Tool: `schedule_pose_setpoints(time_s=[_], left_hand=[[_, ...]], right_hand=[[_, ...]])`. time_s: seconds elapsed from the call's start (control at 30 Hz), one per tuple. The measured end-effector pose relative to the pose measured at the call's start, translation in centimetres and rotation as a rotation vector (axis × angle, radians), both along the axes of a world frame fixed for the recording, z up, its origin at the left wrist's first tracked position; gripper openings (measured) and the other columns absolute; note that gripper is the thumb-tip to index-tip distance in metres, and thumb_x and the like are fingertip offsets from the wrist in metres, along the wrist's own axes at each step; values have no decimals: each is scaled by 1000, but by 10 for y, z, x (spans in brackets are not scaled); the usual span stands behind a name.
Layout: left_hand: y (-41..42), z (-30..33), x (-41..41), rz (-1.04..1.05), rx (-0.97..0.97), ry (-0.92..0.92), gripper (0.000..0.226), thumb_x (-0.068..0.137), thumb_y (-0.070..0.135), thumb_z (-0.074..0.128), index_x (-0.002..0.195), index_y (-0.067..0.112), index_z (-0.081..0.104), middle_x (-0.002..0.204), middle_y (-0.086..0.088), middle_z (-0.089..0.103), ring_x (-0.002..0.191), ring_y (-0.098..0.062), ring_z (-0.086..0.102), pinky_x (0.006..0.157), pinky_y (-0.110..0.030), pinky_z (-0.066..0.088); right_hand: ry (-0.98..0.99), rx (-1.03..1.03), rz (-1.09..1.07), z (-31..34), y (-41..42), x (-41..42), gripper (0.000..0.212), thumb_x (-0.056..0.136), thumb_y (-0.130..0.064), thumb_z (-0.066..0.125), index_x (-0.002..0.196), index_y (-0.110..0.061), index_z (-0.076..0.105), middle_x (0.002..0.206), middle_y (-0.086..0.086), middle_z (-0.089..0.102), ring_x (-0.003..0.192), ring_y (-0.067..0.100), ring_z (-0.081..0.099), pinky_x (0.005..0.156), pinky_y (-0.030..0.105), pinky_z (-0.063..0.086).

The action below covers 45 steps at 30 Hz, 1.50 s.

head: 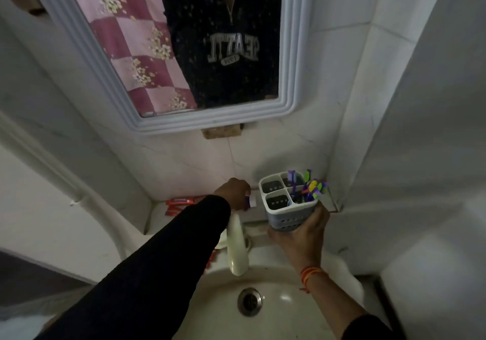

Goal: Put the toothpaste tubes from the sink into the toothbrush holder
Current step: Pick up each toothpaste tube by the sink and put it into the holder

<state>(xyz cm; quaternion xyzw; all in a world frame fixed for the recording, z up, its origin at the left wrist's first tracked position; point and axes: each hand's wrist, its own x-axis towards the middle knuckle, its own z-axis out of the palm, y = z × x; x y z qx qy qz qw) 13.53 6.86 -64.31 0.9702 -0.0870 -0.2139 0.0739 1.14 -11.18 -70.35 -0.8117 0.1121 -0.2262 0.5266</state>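
Observation:
My right hand (299, 231) grips the white four-compartment toothbrush holder (288, 212) from below and lifts it above the back of the sink (284, 321). Several coloured toothbrushes (311, 185) fill its far right compartment; the other compartments look dark and bare. My left hand (234, 192) is closed around a toothpaste tube (251, 200), only its white cap end with a purple band showing, just left of the holder. Red toothpaste tubes (181, 202) lie on the ledge at the left, partly behind my sleeve.
A cream tap (236, 247) juts over the basin under my left forearm. The drain (249, 301) sits mid-basin. A white-framed mirror (200, 121) hangs on the tiled wall above. A wall corner closes in on the right.

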Motion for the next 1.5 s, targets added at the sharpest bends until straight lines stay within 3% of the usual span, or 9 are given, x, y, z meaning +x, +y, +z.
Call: schedule_pose_setpoints(time_s=[0.27,0.6,0.77,0.87,0.97,1.03,1.1,1.23,1.5], left_hand=[[-3,-17,15,-114,247,8,61,72,11,86,129,13,63,133,-15,58,119,-36,64,94,-43,56],[-17,6,15,-275,131,-88,48,89,43,68,127,16,58,126,-15,54,106,-39,67,89,-40,52],[-27,47,9,-406,168,-197,42,88,44,64,125,24,57,109,-10,68,100,-33,68,78,-38,49],[-35,78,0,-465,198,-247,52,93,53,58,139,29,51,115,-7,67,101,-30,67,76,-35,46],[-49,120,-18,-494,160,-254,60,93,53,63,149,36,47,116,1,65,66,-8,55,72,-29,40],[-59,142,-28,-484,161,-241,59,83,49,77,137,36,60,96,12,61,53,-3,48,63,-25,41],[-68,156,-34,-486,213,-212,54,75,43,84,126,33,68,80,14,58,56,-5,60,54,-22,42],[-83,154,-40,-495,242,-122,39,79,30,80,117,27,75,99,0,75,74,-14,73,51,-22,44],[-100,97,-56,-435,20,-67,35,76,15,85,110,17,77,97,-2,75,80,-19,75,57,-23,51]], right_hand=[[-9,36,28,-20,-3,-15,131,36,-31,102,143,-3,33,133,11,40,121,23,51,97,32,53],[-12,36,66,-25,2,-36,135,35,-32,104,144,-4,30,136,7,35,123,24,50,99,42,55],[12,35,79,-32,11,-51,141,31,-37,103,146,-5,28,136,10,34,123,19,44,103,38,51],[26,68,121,-35,13,-57,142,33,-38,102,148,-9,25,141,3,30,129,24,45,104,40,51],[50,125,138,-37,13,-58,138,36,-33,102,149,-19,24,143,0,33,133,25,47,103,47,54],[74,166,140,-39,11,-60,135,38,-32,101,148,-22,24,145,2,39,133,23,49,101,47,55],[101,187,146,-39,8,-63,126,42,-30,101,145,-24,29,143,2,47,131,20,53,100,44,56],[115,184,146,-37,4,-67,109,48,-21,101,137,-23,37,131,2,61,121,17,62,97,32,57],[157,170,219,-36,-6,-61,100,51,-28,100,136,-12,50,121,-7,68,112,-5,63,93,15,53]])
